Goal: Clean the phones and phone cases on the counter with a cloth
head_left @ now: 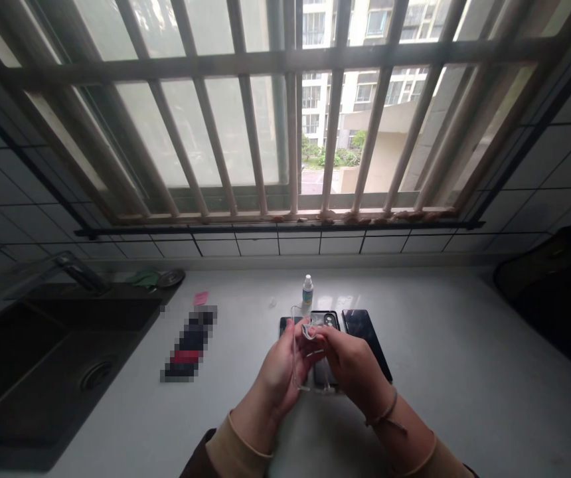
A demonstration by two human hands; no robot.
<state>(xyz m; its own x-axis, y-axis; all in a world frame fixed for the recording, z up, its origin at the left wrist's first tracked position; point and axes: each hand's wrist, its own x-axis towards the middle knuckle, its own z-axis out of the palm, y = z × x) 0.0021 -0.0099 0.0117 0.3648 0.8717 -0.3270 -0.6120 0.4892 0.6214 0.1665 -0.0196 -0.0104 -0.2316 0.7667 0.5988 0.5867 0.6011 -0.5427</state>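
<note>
Above the shiny white counter [445,345], the left hand [276,375] grips a thin, clear plastic case [294,358], and the right hand [355,364] pinches a small, curved, whitish scrap [308,332] near the case's far end.

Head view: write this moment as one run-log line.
left hand: holds clear case | right hand: pinches small pale item, material unclear | beside right hand: dark phone | beyond hands: white bottle
</note>
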